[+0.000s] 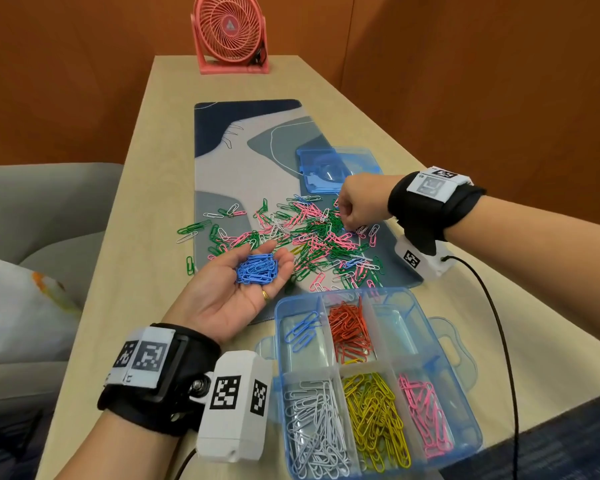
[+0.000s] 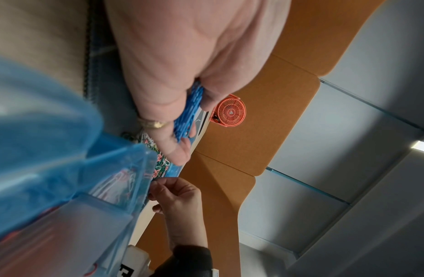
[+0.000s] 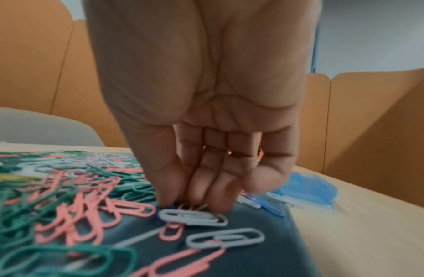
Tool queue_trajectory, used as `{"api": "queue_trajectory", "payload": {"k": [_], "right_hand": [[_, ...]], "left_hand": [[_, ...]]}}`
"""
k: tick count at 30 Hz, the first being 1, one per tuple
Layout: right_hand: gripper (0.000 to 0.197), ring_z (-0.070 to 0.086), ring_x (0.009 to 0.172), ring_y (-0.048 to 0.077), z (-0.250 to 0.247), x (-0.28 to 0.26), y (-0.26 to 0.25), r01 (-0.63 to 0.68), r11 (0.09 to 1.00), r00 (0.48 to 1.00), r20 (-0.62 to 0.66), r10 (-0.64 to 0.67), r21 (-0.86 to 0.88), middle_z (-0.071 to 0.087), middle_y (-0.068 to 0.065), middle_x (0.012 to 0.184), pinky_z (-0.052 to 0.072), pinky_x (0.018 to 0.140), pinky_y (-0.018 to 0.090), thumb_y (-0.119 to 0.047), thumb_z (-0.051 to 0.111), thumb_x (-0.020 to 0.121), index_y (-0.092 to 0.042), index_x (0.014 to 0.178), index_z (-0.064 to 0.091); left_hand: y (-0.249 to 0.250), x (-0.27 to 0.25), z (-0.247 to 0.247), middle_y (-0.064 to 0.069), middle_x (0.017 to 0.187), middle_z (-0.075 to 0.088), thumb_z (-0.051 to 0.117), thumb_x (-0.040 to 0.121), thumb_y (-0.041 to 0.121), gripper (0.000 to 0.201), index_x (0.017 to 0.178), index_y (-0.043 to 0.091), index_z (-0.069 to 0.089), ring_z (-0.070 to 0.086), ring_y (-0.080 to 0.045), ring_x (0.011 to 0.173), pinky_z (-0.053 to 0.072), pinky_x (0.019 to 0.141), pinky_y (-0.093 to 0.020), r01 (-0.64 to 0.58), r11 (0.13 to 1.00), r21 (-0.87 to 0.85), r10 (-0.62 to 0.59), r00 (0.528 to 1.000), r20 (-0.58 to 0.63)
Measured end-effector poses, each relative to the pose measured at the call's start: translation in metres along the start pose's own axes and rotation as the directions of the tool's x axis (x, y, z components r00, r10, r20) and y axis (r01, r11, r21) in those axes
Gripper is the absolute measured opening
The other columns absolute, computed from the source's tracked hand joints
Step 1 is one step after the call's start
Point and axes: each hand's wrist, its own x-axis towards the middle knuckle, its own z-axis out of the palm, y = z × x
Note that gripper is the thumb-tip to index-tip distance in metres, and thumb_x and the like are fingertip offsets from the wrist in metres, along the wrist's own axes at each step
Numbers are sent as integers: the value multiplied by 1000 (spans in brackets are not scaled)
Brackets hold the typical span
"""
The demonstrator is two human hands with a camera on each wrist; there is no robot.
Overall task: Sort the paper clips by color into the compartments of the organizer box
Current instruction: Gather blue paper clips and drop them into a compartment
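Observation:
My left hand (image 1: 246,252) lies palm up over the mat's near edge, cupped, with a heap of blue paper clips (image 1: 257,269) resting in it; the left wrist view shows those blue clips (image 2: 189,112) between thumb and fingers. A mixed pile (image 1: 309,233) of green, pink, white and a few blue clips covers the mat. My right hand (image 1: 352,216) reaches down into the pile's right side, fingers curled. Its thumb and fingertips (image 3: 163,198) pinch together on a partly hidden blue clip. The organizer box (image 1: 278,308) stands near me, holding blue, red, white, yellow and pink clips in separate compartments.
A patterned desk mat (image 1: 257,150) runs along the table. A clear blue lid (image 1: 336,168) lies behind my right hand. A pink fan (image 1: 229,32) stands at the far end. A black cable (image 1: 499,323) trails past the box. A grey sofa (image 1: 49,202) is at left.

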Motion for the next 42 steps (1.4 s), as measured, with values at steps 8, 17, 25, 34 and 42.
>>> {"api": "queue_trajectory", "payload": {"k": [8, 17, 25, 34, 42], "right_hand": [[15, 47, 56, 16, 1, -5, 3, -18, 998, 1000, -8, 19, 59, 57, 4, 66, 36, 50, 21, -12, 57, 86, -9, 73, 65], [13, 54, 68, 18, 2, -2, 0, -31, 999, 999, -11, 31, 28, 61, 3, 71, 41, 56, 22, -19, 71, 82, -7, 79, 70], [13, 50, 66, 19, 3, -4, 2, -90, 994, 995, 40, 87, 63, 57, 4, 70, 45, 60, 29, -21, 67, 80, -9, 76, 64], [5, 56, 55, 9, -13, -19, 6, -89, 979, 996, -1, 91, 185, 61, -5, 58, 42, 56, 21, -12, 63, 80, -13, 83, 67], [15, 60, 57, 2, -1, -48, -4, 40, 962, 993, 98, -69, 271, 67, -7, 67, 44, 59, 14, -3, 60, 79, -11, 88, 68]], "left_hand": [[0, 0, 0, -23, 90, 65, 34, 102, 20, 37, 104, -8, 58, 63, -30, 88, 57, 69, -44, -4, 1000, 3, 4, 1000, -2], [0, 1, -2, -23, 90, 66, 35, 102, 20, 36, 104, -7, 58, 63, -31, 88, 57, 69, -44, -13, 1000, 16, 13, 1000, -9], [0, 0, 0, -24, 86, 66, 34, 102, 20, 37, 101, -8, 58, 68, -30, 74, 57, 69, -43, -25, 1000, 17, 26, 1000, -5], [0, -2, 2, -23, 85, 66, 34, 102, 20, 36, 103, -8, 58, 62, -30, 88, 55, 70, -44, -18, 1000, 16, 18, 1000, -9], [0, -3, 3, -23, 82, 66, 34, 102, 20, 36, 102, -8, 58, 65, -29, 80, 56, 71, -43, -33, 999, 22, 33, 999, 3]]}}
